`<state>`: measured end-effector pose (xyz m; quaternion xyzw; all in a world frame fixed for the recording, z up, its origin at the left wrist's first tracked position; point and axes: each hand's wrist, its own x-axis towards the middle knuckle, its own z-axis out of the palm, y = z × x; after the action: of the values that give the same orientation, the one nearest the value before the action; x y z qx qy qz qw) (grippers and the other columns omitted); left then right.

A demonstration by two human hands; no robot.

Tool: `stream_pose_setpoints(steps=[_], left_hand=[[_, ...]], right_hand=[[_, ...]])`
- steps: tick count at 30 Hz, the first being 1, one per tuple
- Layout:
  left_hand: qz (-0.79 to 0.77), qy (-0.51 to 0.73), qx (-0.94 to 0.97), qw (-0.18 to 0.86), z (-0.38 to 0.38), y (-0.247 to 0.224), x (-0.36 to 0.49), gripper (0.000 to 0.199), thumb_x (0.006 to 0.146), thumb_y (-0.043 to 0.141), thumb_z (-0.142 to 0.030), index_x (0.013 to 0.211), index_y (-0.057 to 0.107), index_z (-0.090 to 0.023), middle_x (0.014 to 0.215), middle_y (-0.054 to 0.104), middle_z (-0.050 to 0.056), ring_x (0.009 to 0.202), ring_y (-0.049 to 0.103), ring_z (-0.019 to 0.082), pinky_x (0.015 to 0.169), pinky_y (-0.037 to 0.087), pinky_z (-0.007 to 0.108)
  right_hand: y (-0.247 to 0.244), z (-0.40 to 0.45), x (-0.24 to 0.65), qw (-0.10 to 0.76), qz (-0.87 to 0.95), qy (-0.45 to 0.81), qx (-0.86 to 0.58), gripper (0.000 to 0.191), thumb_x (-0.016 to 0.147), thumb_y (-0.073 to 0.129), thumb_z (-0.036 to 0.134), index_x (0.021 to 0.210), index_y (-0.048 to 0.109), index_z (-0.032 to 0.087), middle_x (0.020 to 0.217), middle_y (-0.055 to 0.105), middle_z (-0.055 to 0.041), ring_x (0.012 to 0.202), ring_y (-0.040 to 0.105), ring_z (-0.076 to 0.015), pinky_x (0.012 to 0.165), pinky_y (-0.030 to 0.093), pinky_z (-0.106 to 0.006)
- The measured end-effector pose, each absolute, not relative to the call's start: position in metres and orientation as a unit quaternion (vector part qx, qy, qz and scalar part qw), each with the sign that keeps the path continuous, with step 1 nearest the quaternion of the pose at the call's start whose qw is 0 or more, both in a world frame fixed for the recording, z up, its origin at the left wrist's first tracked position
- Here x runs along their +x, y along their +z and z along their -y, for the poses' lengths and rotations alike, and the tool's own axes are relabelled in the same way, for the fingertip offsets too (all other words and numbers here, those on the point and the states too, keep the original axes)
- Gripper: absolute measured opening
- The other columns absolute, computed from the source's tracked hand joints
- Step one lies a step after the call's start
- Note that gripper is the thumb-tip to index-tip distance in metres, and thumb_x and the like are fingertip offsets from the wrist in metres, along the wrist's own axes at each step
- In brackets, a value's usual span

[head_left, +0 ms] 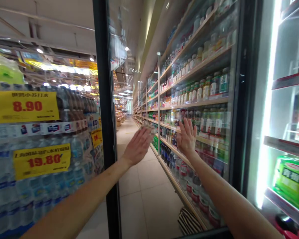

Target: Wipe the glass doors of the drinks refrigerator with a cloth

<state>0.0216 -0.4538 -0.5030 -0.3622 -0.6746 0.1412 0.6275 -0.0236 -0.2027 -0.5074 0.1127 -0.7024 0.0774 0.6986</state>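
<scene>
A: Right up close, two bare forearms (82, 199) reach forward. The left hand (137, 147) stretches out flat, fingers together!

B: And at its fingertips, a pale, blurred patch (149, 128). Gripped or not? I can't tell.

A: The right hand (186, 137): free, nothing grasped, fingers raised and spread!

B: Directly ahead of both hands, the glass door (165, 136), a black frame (104, 99) down its left side. Touching the pane? Can't call it.

A: Low in the glass, black-and-white striped fabric (189, 220)!

B: Over on the right, a bright light strip (266, 99) runs beside cooler shelves (291, 79), a green pack (291, 184) on a lower one.

A: Left of the frame, stacked bottles (37, 187) carry yellow signs (26, 106), 8.90 above 19.80!

B: Farther on, bottle-lined shelves (196, 104) show in the pane, mirrored or seen through, hard to say.

A: And way back, the aisle (127, 127) narrows beneath ceiling lights (127, 48).
</scene>
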Motion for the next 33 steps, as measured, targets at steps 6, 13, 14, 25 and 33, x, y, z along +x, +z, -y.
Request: stream_pose_setpoints(steps=[6, 13, 14, 25, 33], left_hand=[[0.679, 0.157, -0.419, 0.582, 0.438, -0.497, 0.017, 0.052, 0.086, 0.040, -0.011, 0.137, 0.030, -0.015, 0.140, 0.040, 0.011, 0.137, 0.019, 0.022, 0.111, 0.026, 0.042], [0.680, 0.118, -0.433, 0.579, 0.428, -0.493, 0.011, 0.058, 0.085, 0.038, -0.009, 0.140, 0.023, -0.018, 0.144, 0.034, 0.011, 0.138, 0.015, 0.022, 0.111, 0.026, 0.045], [0.676, 0.146, -0.468, 0.550, 0.427, -0.499, 0.011, 0.058, 0.085, 0.038, -0.009, 0.140, 0.023, -0.018, 0.143, 0.036, 0.010, 0.138, 0.017, 0.021, 0.112, 0.026, 0.042], [0.680, 0.089, -0.412, 0.600, 0.402, -0.488, 0.004, 0.051, 0.087, 0.038, -0.012, 0.137, 0.028, -0.017, 0.141, 0.037, 0.012, 0.138, 0.017, 0.023, 0.112, 0.024, 0.045], [0.686, 0.131, -0.439, 0.566, 0.420, -0.488, 0.006, 0.052, 0.088, 0.039, -0.014, 0.138, 0.026, -0.019, 0.143, 0.035, 0.009, 0.138, 0.018, 0.021, 0.112, 0.023, 0.042]], right_hand=[[-0.508, 0.202, -0.024, 0.699, 0.701, 0.077, 0.121, 0.052, 0.087, 0.034, 0.029, 0.139, 0.032, 0.020, 0.144, 0.035, -0.0102, 0.138, 0.019, -0.0220, 0.110, 0.016, -0.047], [-0.508, 0.201, -0.024, 0.679, 0.723, 0.066, 0.113, 0.054, 0.087, 0.034, 0.031, 0.140, 0.030, 0.020, 0.145, 0.032, -0.0103, 0.139, 0.014, -0.0227, 0.110, 0.015, -0.049], [-0.508, 0.201, -0.023, 0.674, 0.727, 0.063, 0.110, 0.054, 0.087, 0.033, 0.031, 0.140, 0.030, 0.020, 0.146, 0.031, -0.0103, 0.139, 0.013, -0.0224, 0.110, 0.015, -0.049], [-0.510, 0.201, -0.023, 0.680, 0.726, 0.050, 0.094, 0.052, 0.089, 0.027, 0.032, 0.139, 0.033, 0.019, 0.144, 0.033, -0.0095, 0.139, 0.013, -0.0204, 0.111, 0.014, -0.045], [-0.510, 0.199, -0.023, 0.670, 0.734, 0.055, 0.097, 0.053, 0.089, 0.024, 0.032, 0.139, 0.032, 0.019, 0.145, 0.032, -0.0083, 0.139, 0.012, -0.0196, 0.111, 0.013, -0.044]])
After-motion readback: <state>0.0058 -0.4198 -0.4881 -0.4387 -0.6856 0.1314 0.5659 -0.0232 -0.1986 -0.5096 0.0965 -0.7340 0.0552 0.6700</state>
